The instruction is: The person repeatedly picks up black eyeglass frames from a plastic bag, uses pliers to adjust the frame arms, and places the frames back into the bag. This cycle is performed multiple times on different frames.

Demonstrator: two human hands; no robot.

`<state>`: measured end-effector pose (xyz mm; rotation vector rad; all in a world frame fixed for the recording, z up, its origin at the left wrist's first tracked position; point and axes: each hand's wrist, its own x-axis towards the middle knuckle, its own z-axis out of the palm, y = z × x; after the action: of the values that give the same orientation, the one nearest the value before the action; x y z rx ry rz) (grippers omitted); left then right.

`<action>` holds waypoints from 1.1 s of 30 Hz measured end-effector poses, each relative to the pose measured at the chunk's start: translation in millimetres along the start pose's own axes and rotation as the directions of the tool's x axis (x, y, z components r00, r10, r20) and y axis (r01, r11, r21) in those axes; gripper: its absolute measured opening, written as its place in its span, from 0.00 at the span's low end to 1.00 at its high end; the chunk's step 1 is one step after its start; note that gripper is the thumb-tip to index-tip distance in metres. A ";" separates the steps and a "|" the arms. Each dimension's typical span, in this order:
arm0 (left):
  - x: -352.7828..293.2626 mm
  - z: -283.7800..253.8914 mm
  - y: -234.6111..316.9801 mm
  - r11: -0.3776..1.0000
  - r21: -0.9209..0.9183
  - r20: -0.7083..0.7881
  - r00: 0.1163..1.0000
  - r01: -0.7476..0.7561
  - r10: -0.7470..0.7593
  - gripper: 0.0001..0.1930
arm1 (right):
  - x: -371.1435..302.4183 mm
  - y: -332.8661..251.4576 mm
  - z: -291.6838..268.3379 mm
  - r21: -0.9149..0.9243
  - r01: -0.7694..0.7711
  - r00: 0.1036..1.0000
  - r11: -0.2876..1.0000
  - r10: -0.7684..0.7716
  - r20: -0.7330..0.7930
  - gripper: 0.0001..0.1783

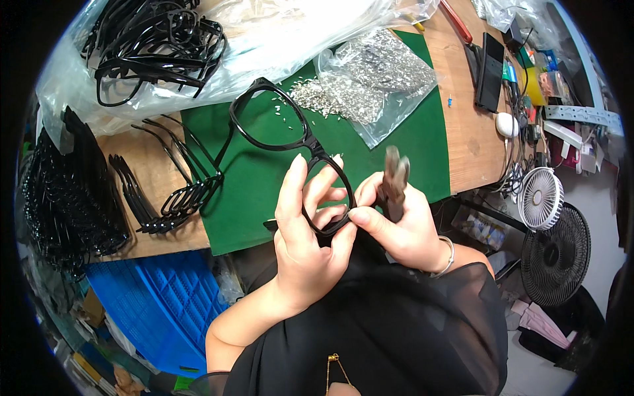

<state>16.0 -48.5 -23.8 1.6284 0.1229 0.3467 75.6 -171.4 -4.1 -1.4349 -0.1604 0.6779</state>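
A black eyeglass frame [314,143] is held tilted above the green mat [244,218]. My left hand [307,244] grips its nearer rim, fingers reaching through and around the opening. In my right hand [409,231] is a pair of pliers [395,178], blurred, jaws pointing away from me. The right thumb and forefinger also touch the outer edge of that rim; any small part between them is too small to make out. Beyond the frame, small silvery pieces [316,97] lie loose on the mat beside a clear plastic bag [386,76] filled with more.
Black frames [158,53] pile up on plastic sheeting at the far left. Several more frames [188,198] and a heap of black temples [72,198] lie at left. A blue crate [158,303] stands below the table edge. At right are a phone [489,72] and a white fan [540,198].
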 end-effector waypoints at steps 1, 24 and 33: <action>-0.1 1.5 -0.9 1.000 -0.005 -0.024 1.000 -0.016 0.015 0.43 | 0.5 -3.0 1.3 0.104 -0.063 0.998 0.993 0.065 -0.015 0.08; -1.2 -44.1 25.7 0.923 -0.287 0.210 0.957 0.255 -0.199 0.46 | 16.5 -52.8 -9.9 -0.707 0.191 0.725 0.681 0.388 0.570 0.16; 1.1 -42.3 20.9 0.909 -0.204 0.276 0.912 0.364 -0.303 0.44 | 20.2 -42.7 -16.2 -0.798 0.248 0.753 0.549 0.409 0.516 0.17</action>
<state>1.9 -9.8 -0.8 1.3526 0.1672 -0.0999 114.0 -174.3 27.7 -2.0679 -1.1415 1.3017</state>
